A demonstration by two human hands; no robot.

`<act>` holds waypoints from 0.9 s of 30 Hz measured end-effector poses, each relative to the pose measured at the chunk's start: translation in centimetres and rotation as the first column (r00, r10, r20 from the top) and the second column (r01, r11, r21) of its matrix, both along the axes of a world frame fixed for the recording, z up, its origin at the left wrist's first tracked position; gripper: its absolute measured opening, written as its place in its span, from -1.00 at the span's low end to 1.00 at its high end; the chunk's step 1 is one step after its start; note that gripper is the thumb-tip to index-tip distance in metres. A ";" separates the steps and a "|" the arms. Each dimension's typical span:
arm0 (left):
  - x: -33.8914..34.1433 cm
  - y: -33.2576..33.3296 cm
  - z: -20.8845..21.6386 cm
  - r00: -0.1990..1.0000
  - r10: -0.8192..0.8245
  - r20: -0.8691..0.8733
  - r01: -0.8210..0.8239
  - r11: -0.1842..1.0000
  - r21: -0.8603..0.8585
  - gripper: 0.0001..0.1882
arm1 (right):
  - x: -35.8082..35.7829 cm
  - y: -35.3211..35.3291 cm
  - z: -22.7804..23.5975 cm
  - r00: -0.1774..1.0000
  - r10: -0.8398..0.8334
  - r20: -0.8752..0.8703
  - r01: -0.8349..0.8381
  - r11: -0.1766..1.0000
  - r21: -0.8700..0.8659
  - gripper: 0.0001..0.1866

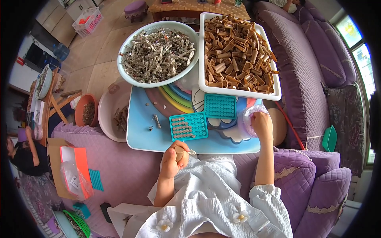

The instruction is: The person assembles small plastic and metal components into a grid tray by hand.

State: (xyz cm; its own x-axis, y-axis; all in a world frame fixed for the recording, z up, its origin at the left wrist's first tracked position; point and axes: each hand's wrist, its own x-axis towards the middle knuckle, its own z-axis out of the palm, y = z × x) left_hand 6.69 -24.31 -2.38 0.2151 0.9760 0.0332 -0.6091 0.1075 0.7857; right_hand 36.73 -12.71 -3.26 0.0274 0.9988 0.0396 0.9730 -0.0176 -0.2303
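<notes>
My left hand [171, 163] is closed around a tan cylindrical piece [179, 152], its round end facing up. A bit of clear, silvery wire [192, 152] sticks out beside that hand. My right hand [262, 123] reaches over a translucent plastic bag [247, 122] at the table's right edge, fingers curled at its mouth; what they hold is hidden. Between the hands lies a teal tray [188, 126] with many small round pockets, the left ones filled with small brownish discs. A second teal tray [220, 106] sits behind it. A small silvery bundle [156, 121] lies to the left.
A round basin of silvery wire bundles [158, 55] and a white tub [201, 59] of brown half-tube pieces stand at the back of the low blue table [145, 137]. Left are a pink basin [109, 109], an orange bucket [86, 110] and an open carton [59, 168]. Another person sits far left.
</notes>
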 end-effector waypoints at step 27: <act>1.5 -0.7 0.9 0.996 -0.086 -0.004 0.086 0.994 -0.074 -0.50 | 3.0 -1.7 0.6 0.574 -0.063 -0.816 0.181 0.982 0.052 -0.87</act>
